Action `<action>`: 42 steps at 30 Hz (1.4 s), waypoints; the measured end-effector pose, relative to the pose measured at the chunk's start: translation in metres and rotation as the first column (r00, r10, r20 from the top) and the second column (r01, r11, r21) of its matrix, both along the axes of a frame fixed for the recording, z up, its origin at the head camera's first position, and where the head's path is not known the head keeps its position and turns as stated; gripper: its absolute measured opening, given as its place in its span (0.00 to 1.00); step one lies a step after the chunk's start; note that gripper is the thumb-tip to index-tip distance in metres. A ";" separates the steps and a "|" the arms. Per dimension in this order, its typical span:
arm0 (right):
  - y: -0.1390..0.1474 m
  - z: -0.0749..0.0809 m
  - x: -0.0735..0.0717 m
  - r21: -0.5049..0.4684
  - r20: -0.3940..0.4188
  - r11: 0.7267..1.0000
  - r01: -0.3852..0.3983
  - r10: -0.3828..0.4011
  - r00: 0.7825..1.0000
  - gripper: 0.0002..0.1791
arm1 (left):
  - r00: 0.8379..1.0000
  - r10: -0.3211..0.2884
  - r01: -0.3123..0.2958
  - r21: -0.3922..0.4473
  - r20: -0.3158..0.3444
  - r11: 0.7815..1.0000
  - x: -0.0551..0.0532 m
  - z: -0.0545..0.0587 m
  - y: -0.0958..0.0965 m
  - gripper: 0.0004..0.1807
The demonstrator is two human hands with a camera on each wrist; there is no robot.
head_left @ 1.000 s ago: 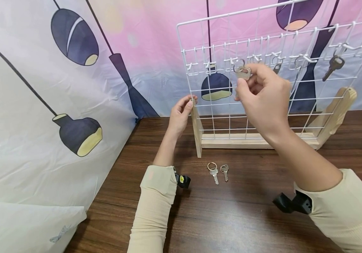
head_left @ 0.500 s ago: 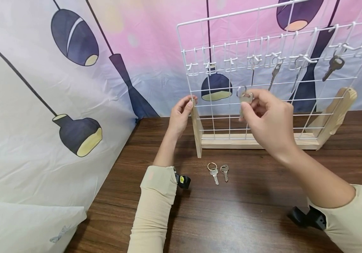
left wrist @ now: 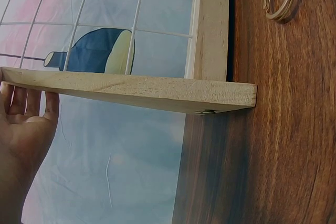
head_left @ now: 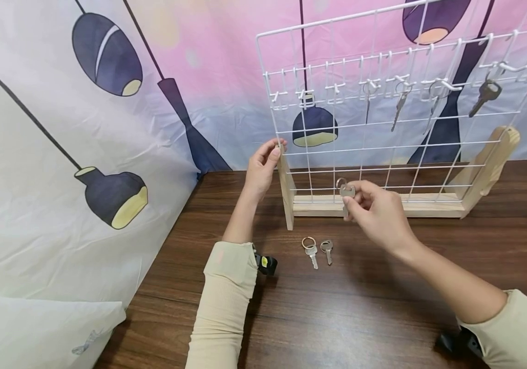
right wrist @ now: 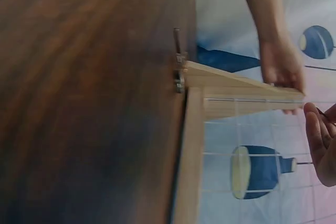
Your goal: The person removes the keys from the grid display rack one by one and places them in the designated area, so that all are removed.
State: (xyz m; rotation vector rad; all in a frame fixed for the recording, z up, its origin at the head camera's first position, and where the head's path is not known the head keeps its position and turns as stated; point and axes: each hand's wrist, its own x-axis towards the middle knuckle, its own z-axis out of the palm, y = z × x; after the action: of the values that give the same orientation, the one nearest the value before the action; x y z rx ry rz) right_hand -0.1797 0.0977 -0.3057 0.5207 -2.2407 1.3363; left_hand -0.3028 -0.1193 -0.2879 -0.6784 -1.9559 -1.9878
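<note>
In the head view my right hand point(head_left: 380, 215) pinches a silver key point(head_left: 347, 191) by its bow, its ring pointing up, in front of the rack's lower wires. My left hand point(head_left: 261, 169) grips the top of the left wooden upright point(head_left: 285, 192) of a white wire rack point(head_left: 334, 152). In the left wrist view the fingers reach behind that upright. Two keys lie on the table below the rack: one with a large brass-coloured ring point(head_left: 311, 252), one with a smaller ring point(head_left: 329, 252). The right wrist view catches only part of my right hand point(right wrist: 324, 148).
Several keys hang from the rack's white hooks, including a dark key point(head_left: 485, 97) towards the right. The three leftmost hooks point(head_left: 307, 95) are bare. A wooden base bar point(head_left: 318, 206) runs along the dark wooden table point(head_left: 337, 318). Printed cloth point(head_left: 226, 66) hangs behind.
My right hand has moved down from the hooks, carrying the key with it, to the level of the rack's lower wires. My left hand has stayed on the upright.
</note>
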 end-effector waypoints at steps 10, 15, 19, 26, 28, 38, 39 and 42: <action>0.000 -0.026 -0.004 -0.007 0.391 0.990 -0.144 0.135 0.910 0.11 | 1.000 0.001 -0.001 0.010 0.003 1.000 -0.001 -0.001 0.000 0.16; 0.002 -0.039 -0.010 -0.087 0.557 0.976 -0.197 0.212 0.803 0.13 | 1.000 -0.004 0.004 0.016 0.003 1.000 -0.002 -0.002 0.000 0.16; 0.003 -0.050 -0.015 -0.112 0.644 0.972 -0.208 0.230 0.729 0.12 | 1.000 -0.002 0.002 0.019 0.008 1.000 -0.001 -0.001 0.000 0.16; 0.000 -0.064 -0.016 -0.122 0.726 0.972 -0.199 0.224 0.650 0.10 | 1.000 0.003 -0.004 0.024 0.018 1.000 0.000 0.000 0.000 0.16; 0.000 -0.066 -0.016 -0.119 0.735 0.975 -0.188 0.214 0.643 0.10 | 1.000 0.003 -0.004 0.022 0.017 1.000 0.001 0.000 0.000 0.16; 0.006 -0.074 -0.020 -0.264 0.797 0.954 -0.143 0.299 0.524 0.12 | 1.000 0.004 -0.004 0.027 0.014 1.000 -0.001 -0.001 0.001 0.16; 0.007 -0.074 -0.020 -0.269 0.798 0.953 -0.142 0.303 0.521 0.12 | 1.000 0.004 -0.005 0.026 0.015 1.000 -0.001 -0.001 0.001 0.16; 0.006 -0.076 -0.020 -0.256 0.795 0.955 -0.147 0.295 0.530 0.11 | 1.000 0.003 -0.003 0.025 0.014 1.000 0.000 -0.001 0.001 0.16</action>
State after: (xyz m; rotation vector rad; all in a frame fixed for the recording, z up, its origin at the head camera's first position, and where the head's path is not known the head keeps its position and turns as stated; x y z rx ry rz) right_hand -0.2001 0.1036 -0.3814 0.0806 -2.8028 2.2413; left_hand -0.3031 -0.1184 -0.2886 -0.6569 -1.9349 -2.0169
